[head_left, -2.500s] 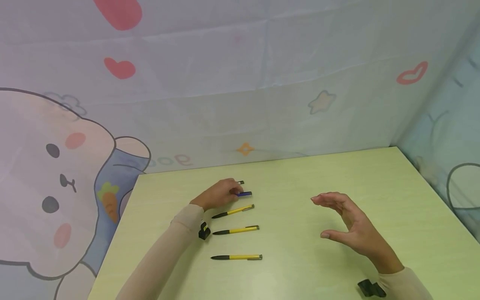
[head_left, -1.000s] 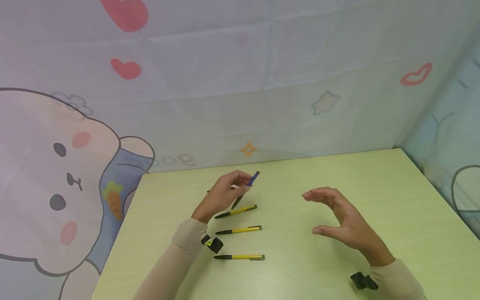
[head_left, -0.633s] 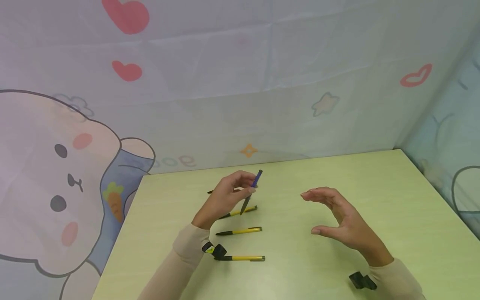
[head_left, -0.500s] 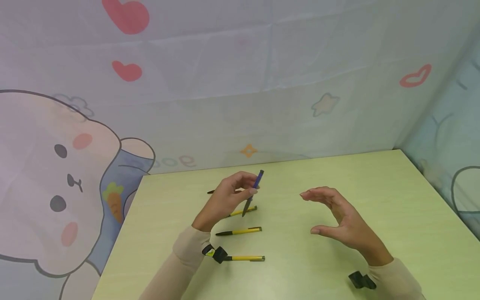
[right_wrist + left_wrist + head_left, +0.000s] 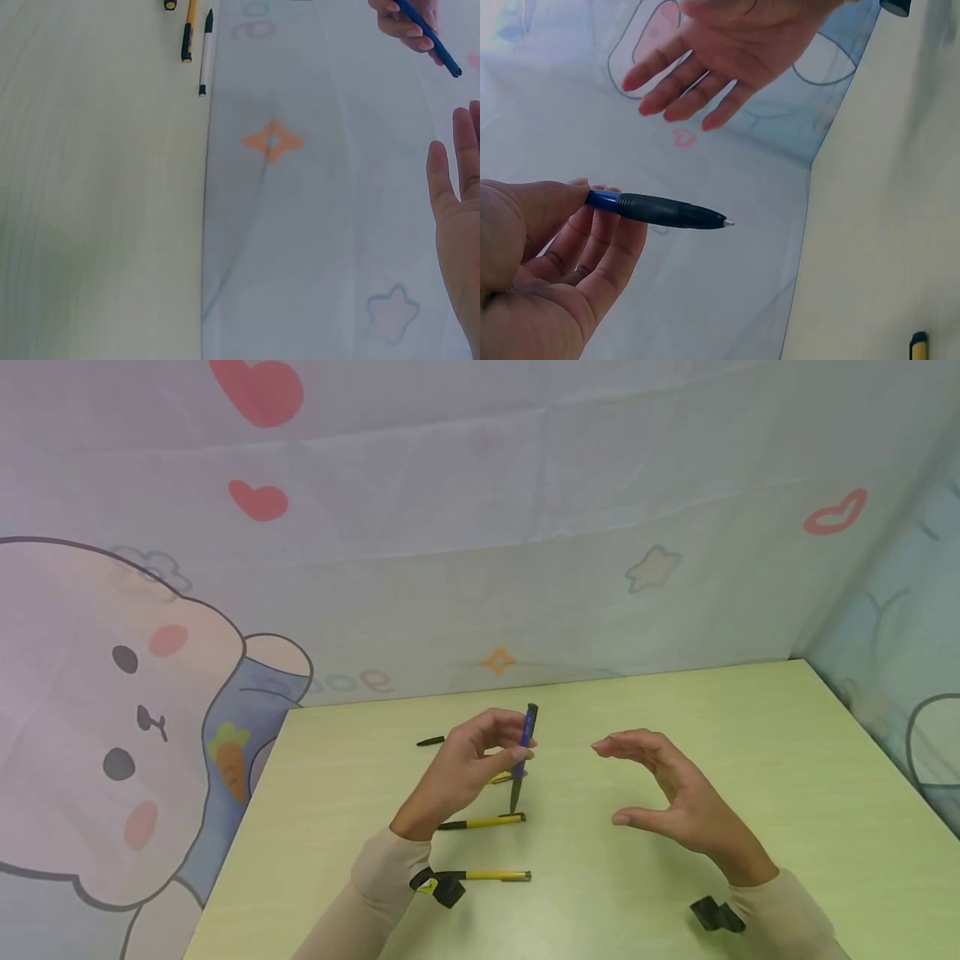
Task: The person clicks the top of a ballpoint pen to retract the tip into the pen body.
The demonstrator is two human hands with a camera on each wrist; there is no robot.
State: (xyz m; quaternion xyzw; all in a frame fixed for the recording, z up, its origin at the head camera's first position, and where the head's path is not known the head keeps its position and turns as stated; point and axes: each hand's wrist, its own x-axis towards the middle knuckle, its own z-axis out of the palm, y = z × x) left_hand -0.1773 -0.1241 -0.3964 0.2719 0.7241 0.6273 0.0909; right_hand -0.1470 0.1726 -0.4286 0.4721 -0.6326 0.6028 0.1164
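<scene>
Between thumb and fingers, my left hand (image 5: 465, 772) pinches a blue pen (image 5: 529, 725) with a black grip. It is held above the table, steeply slanted in the head view with its tip downward. The left wrist view shows the bare metal point of the blue pen (image 5: 671, 211). My right hand (image 5: 678, 793) hovers to the right, holding nothing, thumb apart from the fingers. Beneath and near my left hand lie three yellow pens with black grips: a far one (image 5: 501, 778) partly hidden, a middle one (image 5: 491, 821) and a near one (image 5: 497, 876).
A white pen (image 5: 207, 56) with black ends lies at the back of the pale table (image 5: 645, 893); my left hand covers most of it in the head view. A printed cloth (image 5: 420, 568) hangs behind the table, another stretch (image 5: 915, 635) along its right side.
My left hand has picked the blue pen up off the table, turned it steeper and carried it right and nearer. My right hand has drifted slightly left, still holding nothing.
</scene>
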